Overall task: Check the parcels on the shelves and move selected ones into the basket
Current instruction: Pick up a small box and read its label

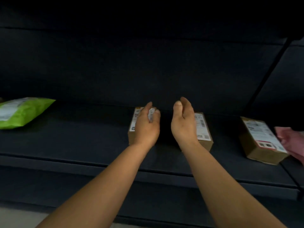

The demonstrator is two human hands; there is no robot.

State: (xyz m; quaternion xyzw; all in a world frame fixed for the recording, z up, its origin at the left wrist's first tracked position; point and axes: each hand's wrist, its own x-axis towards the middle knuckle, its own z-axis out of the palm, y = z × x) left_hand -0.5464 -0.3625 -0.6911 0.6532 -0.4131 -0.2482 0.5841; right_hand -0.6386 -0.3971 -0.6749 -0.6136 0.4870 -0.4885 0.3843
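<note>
On the dark shelf (82, 142), the left hand (145, 127) lies with loose straight fingers over a box (133, 124); the right hand (183, 124), fingers together, holds nothing beside a second box (203, 129). A third box (259, 139) and green bag (21, 112) sit apart

— How many cardboard boxes do you see on the dark shelf (82, 142)?
— You have three: one (133, 127) at the left, one (204, 130) in the middle, one (261, 140) at the right.
— And mailer bags?
— You have two: one green bag (23, 112), one pink bag (294, 142).
</note>
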